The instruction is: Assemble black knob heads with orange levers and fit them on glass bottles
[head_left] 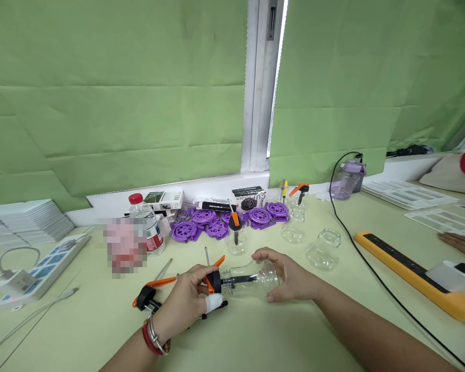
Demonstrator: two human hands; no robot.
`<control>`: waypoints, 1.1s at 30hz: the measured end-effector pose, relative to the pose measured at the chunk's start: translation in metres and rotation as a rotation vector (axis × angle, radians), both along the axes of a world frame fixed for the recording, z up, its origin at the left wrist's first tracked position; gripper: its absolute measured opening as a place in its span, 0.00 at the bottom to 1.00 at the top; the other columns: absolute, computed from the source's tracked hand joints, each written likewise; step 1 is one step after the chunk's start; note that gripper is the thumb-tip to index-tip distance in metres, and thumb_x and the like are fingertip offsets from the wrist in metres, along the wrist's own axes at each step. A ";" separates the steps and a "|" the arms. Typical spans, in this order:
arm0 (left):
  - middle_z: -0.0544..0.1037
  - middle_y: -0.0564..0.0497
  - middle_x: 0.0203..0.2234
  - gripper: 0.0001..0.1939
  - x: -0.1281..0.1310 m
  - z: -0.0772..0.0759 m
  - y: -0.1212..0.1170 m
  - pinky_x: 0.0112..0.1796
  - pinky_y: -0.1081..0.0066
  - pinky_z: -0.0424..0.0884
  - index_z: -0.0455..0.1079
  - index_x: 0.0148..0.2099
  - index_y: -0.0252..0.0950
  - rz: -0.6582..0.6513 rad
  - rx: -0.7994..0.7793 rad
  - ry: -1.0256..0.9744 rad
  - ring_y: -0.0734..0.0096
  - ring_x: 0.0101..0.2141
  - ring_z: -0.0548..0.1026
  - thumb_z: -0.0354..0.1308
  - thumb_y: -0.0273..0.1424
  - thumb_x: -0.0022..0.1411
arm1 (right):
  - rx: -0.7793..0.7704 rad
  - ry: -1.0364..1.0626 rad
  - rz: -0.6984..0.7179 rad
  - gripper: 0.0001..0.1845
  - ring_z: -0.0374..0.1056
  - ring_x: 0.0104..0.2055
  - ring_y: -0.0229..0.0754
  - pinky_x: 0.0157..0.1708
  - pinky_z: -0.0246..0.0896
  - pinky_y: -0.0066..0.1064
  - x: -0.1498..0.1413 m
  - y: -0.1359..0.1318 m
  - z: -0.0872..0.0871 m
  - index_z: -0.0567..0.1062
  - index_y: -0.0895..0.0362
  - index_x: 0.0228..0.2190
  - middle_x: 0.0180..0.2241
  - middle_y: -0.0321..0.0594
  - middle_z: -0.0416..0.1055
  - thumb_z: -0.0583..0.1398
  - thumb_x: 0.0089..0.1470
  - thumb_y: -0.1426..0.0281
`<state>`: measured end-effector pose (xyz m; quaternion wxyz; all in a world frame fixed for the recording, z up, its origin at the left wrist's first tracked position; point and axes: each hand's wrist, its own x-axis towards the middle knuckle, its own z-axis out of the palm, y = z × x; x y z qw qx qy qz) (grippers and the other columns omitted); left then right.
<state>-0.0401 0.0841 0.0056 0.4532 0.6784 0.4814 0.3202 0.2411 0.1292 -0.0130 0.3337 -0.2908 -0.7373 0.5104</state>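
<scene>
— Where does the clear bottle (256,281) lie?
— On its side on the green table (279,341), the right hand (290,279) curled around its body.
— And the left hand (186,305)?
— Its fingers pinch the black-and-orange pump cap (214,281) at the bottle's neck; another pump cap (147,295) lies just beside the wrist.

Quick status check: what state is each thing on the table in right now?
Clear glass bottle: on its side, gripped by right hand.
Black-and-orange pump head: at the bottle's neck, pinched by left hand.
Second clear bottle: upright, pump fitted.
Clear jar: upright, uncapped.
Red-capped water bottle: upright, capped.
</scene>
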 end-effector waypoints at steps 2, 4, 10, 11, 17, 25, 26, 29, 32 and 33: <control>0.68 0.50 0.40 0.29 0.002 0.000 0.000 0.41 0.67 0.71 0.66 0.55 0.41 -0.010 -0.010 -0.003 0.67 0.38 0.72 0.64 0.33 0.49 | -0.002 -0.001 -0.001 0.40 0.57 0.55 0.49 0.51 0.58 0.40 -0.001 -0.001 0.000 0.66 0.50 0.50 0.52 0.44 0.57 0.70 0.32 0.69; 0.68 0.49 0.41 0.29 0.003 0.001 0.000 0.41 0.67 0.71 0.67 0.55 0.41 -0.017 -0.025 -0.015 0.67 0.38 0.72 0.64 0.33 0.49 | -0.002 -0.012 -0.002 0.40 0.57 0.55 0.48 0.51 0.58 0.39 -0.002 -0.001 0.001 0.65 0.50 0.50 0.52 0.44 0.56 0.70 0.33 0.69; 0.68 0.49 0.40 0.28 0.006 0.000 -0.001 0.39 0.69 0.71 0.69 0.52 0.39 -0.009 -0.044 -0.020 0.68 0.36 0.72 0.65 0.34 0.47 | 0.026 -0.046 -0.003 0.40 0.56 0.55 0.48 0.52 0.56 0.39 -0.005 -0.003 0.000 0.66 0.50 0.49 0.51 0.43 0.56 0.71 0.31 0.69; 0.69 0.49 0.39 0.28 0.006 0.000 -0.002 0.38 0.69 0.71 0.69 0.52 0.38 -0.005 -0.043 -0.015 0.69 0.35 0.72 0.66 0.34 0.47 | 0.027 -0.046 -0.002 0.40 0.56 0.55 0.48 0.52 0.55 0.39 -0.005 -0.003 0.000 0.66 0.50 0.49 0.51 0.43 0.56 0.71 0.31 0.69; 0.74 0.50 0.37 0.32 0.005 -0.008 0.000 0.38 0.68 0.70 0.66 0.55 0.37 -0.014 -0.186 -0.180 0.69 0.35 0.72 0.67 0.34 0.46 | 0.014 -0.034 -0.001 0.40 0.56 0.54 0.48 0.52 0.56 0.39 -0.007 -0.004 0.000 0.66 0.50 0.49 0.52 0.43 0.56 0.70 0.32 0.69; 0.75 0.50 0.27 0.34 0.008 0.011 -0.006 0.29 0.71 0.68 0.63 0.55 0.32 0.000 -0.290 -0.238 0.73 0.25 0.72 0.65 0.40 0.48 | 0.024 -0.026 0.007 0.42 0.54 0.55 0.48 0.53 0.53 0.41 -0.005 -0.003 -0.004 0.64 0.50 0.50 0.53 0.43 0.53 0.71 0.31 0.70; 0.75 0.51 0.24 0.33 0.008 0.015 -0.007 0.28 0.71 0.67 0.62 0.55 0.31 0.002 -0.307 -0.222 0.74 0.23 0.71 0.63 0.41 0.50 | 0.026 -0.018 0.008 0.42 0.54 0.55 0.48 0.53 0.53 0.40 -0.005 -0.003 -0.004 0.64 0.50 0.50 0.53 0.43 0.52 0.71 0.31 0.70; 0.74 0.52 0.21 0.30 0.009 0.021 -0.009 0.26 0.71 0.66 0.60 0.54 0.31 -0.023 -0.355 -0.227 0.75 0.20 0.69 0.58 0.44 0.55 | 0.024 -0.005 0.006 0.43 0.54 0.56 0.49 0.53 0.54 0.40 -0.006 -0.003 -0.004 0.64 0.49 0.50 0.53 0.43 0.52 0.71 0.31 0.70; 0.71 0.54 0.19 0.25 0.009 0.017 -0.010 0.23 0.73 0.63 0.57 0.52 0.34 -0.087 -0.391 -0.263 0.74 0.20 0.68 0.53 0.44 0.58 | 0.029 0.005 0.015 0.42 0.54 0.55 0.49 0.53 0.53 0.40 -0.007 -0.004 -0.002 0.64 0.50 0.50 0.52 0.43 0.52 0.71 0.31 0.70; 0.70 0.55 0.19 0.24 0.010 0.015 -0.011 0.23 0.74 0.62 0.56 0.52 0.35 -0.106 -0.388 -0.260 0.75 0.20 0.67 0.52 0.44 0.60 | 0.031 0.013 0.021 0.42 0.54 0.55 0.48 0.54 0.52 0.41 -0.007 -0.005 -0.001 0.64 0.50 0.50 0.52 0.44 0.52 0.71 0.31 0.70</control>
